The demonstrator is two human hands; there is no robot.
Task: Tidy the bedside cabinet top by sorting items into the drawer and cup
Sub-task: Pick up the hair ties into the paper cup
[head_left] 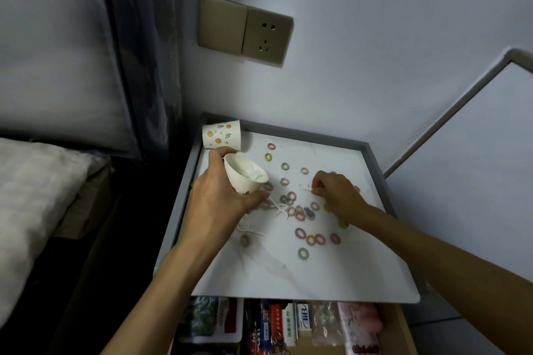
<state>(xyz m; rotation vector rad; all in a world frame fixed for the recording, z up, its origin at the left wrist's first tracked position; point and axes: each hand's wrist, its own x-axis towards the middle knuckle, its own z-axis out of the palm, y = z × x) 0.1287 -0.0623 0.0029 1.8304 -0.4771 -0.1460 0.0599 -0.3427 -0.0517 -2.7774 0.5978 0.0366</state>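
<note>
My left hand grips a white paper cup, tilted toward the right above the cabinet top; white stuff lies inside it. My right hand is curled over the cabinet top and pinches a thin white strand. Several small coloured rings lie scattered over the white top, with loose white strands among them. A second paper cup with orange dots lies on its side at the back left corner. Below the front edge the drawer stands open, full of packets.
A grey raised rim frames the cabinet top on the back and sides. A wall socket sits on the wall behind. The bed with a pillow is at the left, a white panel at the right.
</note>
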